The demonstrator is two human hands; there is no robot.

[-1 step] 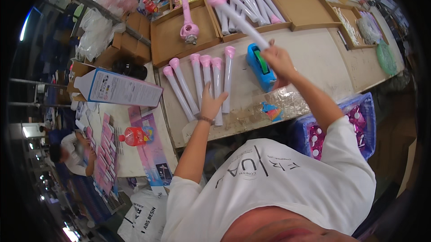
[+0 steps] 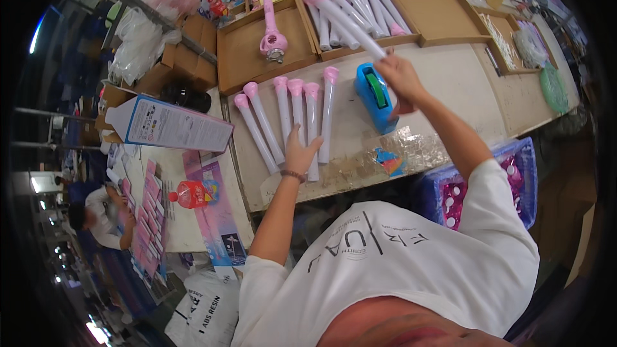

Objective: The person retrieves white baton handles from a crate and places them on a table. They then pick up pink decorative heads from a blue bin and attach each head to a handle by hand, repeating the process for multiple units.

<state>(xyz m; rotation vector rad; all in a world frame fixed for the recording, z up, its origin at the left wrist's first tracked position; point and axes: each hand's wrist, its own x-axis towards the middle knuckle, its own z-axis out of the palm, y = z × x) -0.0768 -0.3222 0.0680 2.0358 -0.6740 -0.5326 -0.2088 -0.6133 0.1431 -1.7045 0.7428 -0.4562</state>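
My right hand (image 2: 400, 75) is closed around the lower end of a white tube with a pink knob (image 2: 344, 20), which slants up and left over the back box. Beside that hand stands a blue tape dispenser (image 2: 376, 99) with a green roll. On the table lies a loose row of similar pink-knobbed tubes (image 2: 281, 112). My left hand (image 2: 301, 156) rests over the middle of this row, fingers apart and touching the tubes. Its palm side is hidden.
Cardboard trays line the back; one holds a pink wand-like piece (image 2: 273, 41), another more tubes (image 2: 366, 6). A printed carton (image 2: 177, 123) and a red bottle (image 2: 191, 194) sit left. A blue basket (image 2: 437, 186) stands at right. A person (image 2: 103, 218) works far left.
My right hand and its tube have shifted slightly right and down. My left hand stays over the row of tubes.
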